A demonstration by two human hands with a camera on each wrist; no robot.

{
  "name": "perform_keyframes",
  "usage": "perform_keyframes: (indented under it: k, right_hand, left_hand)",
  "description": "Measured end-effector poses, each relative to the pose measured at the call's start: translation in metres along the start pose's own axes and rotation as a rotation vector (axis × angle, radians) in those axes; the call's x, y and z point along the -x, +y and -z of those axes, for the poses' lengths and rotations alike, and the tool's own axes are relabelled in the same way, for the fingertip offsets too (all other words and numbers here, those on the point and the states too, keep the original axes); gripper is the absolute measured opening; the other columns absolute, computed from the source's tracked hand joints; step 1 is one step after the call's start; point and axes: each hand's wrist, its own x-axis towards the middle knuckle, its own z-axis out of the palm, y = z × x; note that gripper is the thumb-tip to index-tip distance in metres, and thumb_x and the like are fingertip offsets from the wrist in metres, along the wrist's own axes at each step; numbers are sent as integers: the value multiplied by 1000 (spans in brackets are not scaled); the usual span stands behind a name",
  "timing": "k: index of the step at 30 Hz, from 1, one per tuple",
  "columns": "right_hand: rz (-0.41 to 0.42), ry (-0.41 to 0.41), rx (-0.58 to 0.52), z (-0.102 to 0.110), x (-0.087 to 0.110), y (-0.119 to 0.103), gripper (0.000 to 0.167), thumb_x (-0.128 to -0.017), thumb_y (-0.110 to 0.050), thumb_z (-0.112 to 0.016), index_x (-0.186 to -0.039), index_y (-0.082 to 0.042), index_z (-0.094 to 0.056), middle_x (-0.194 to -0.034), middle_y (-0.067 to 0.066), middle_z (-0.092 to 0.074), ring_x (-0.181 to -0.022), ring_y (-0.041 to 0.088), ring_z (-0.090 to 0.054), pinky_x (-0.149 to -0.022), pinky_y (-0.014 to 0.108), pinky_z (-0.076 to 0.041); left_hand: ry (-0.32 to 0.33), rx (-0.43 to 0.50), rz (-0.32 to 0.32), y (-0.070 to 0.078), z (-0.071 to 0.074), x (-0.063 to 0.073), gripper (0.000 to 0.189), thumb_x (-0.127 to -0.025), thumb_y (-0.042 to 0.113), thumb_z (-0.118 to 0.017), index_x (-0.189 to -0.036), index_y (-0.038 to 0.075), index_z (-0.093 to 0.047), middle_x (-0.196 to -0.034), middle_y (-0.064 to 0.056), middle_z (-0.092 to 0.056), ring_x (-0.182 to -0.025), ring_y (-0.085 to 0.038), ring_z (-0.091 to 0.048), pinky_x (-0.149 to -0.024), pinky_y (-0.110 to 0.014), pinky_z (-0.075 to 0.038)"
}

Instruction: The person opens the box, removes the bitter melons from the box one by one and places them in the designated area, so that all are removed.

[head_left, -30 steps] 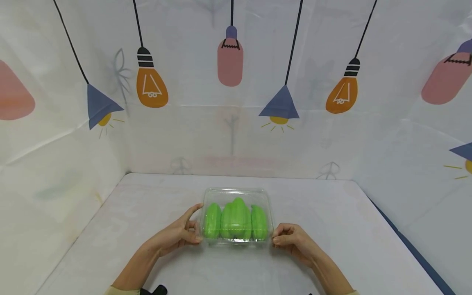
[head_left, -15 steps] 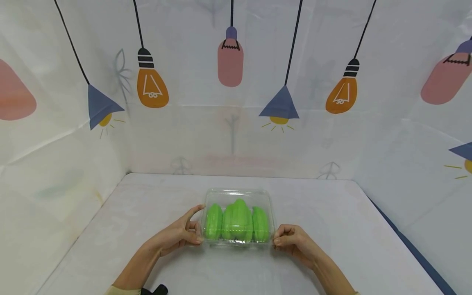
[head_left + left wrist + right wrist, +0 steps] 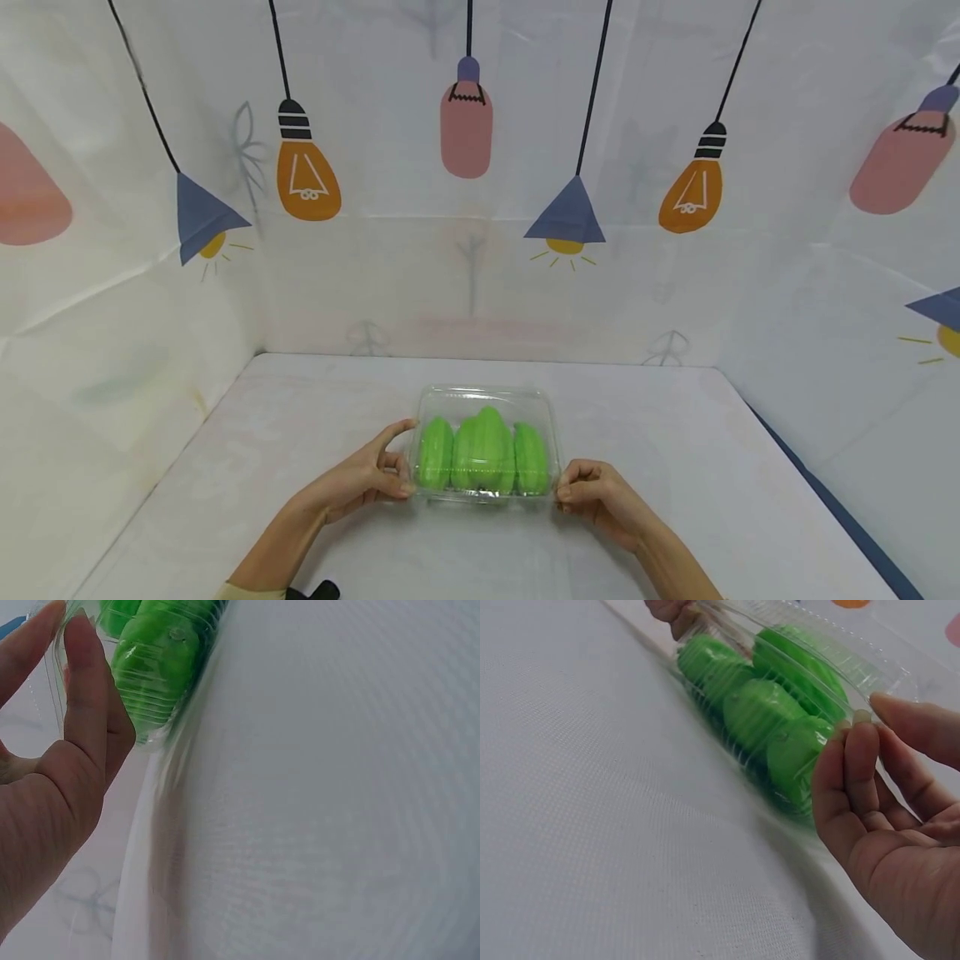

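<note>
A clear plastic clamshell container (image 3: 453, 396) stands in the middle of the white table. Inside it lie several bright green, long, ridged pieces (image 3: 483, 454) that look like vegetables or fruit. My left hand (image 3: 366, 479) holds the container's left side, thumb at the near corner and index finger farther back. At the near right corner, my right hand (image 3: 597, 493) pinches the edge between thumb and fingers. The right wrist view shows the thumb (image 3: 911, 720) and fingertips meeting at the plastic rim. In the left wrist view, the left fingers (image 3: 86, 697) lie along the container's edge.
The white tabletop (image 3: 300, 400) reaches back to a pale sheet wall (image 3: 390, 275) printed with lamps and bulbs. Similar sheets hang at left and right. A small black object (image 3: 325, 590) shows by the left sleeve (image 3: 251, 592).
The container has shifted very slightly to the right and toward me. Both hands keep their hold on its sides.
</note>
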Motion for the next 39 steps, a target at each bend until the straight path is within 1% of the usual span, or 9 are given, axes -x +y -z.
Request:
perform_keyframes:
  k: [9, 17, 23, 26, 33, 39]
  right_hand:
    - [-1, 14, -1, -2, 0, -1, 24, -93, 1, -54, -83, -16, -68, -80, -8, -71, -76, 8, -64, -74, 23, -54]
    - [-3, 26, -2, -2, 2, 0, 24, -93, 0, -54, -83, -16, -68, -80, -7, -71, -76, 8, -64, -74, 23, -54]
    - [0, 22, -19, -1, 2, 1, 25, -93, 1, -53, -83, -16, -69, -80, -7, -71, -75, 9, -64, -74, 23, -54]
    - [-3, 24, -24, -1, 3, 1, 25, -93, 1, -53, -83, -15, -69, -80, -7, -71, -75, 9, -63, -74, 23, -54]
    - [2, 15, -34, -2, 3, 0, 27, -93, 2, -52, -83, -16, -69, -81, -7, -71, -76, 8, -64, -74, 22, -53]
    - [10, 18, -34, -3, 4, 1, 27, -93, 2, -52, -82, -16, -68, -81, -7, -71, -76, 8, -63, -74, 22, -53]
  left_hand:
    - [0, -8, -4, -1, 0, 0, 105, -81, 5, -74, -157, 18, -3, -84, 0, -57, -78, -14, -62, -82, -34, -59]
    - [-6, -7, -9, -2, 0, 1, 104, -81, 4, -74, -157, 17, -3, -83, 1, -59, -78, -14, -64, -82, -34, -59]
    - [17, -8, 2, -1, -2, 2, 98, -81, 6, -75, -156, 13, -12, -84, 0, -59, -78, -14, -64, -79, -32, -59]
    - [26, -8, -3, -1, -3, 3, 94, -82, 6, -74, -155, 11, -16, -85, -1, -58, -78, -14, -64, -79, -32, -59]
    - [31, -9, -14, -1, -7, 6, 95, -82, 6, -74, -156, 8, -13, -86, -1, -57, -77, -13, -62, -76, -29, -59]
    - [51, -22, -13, -1, -6, 5, 94, -82, 7, -75, -155, 8, -16, -86, 0, -57, -77, -12, -63, -76, -30, -58]
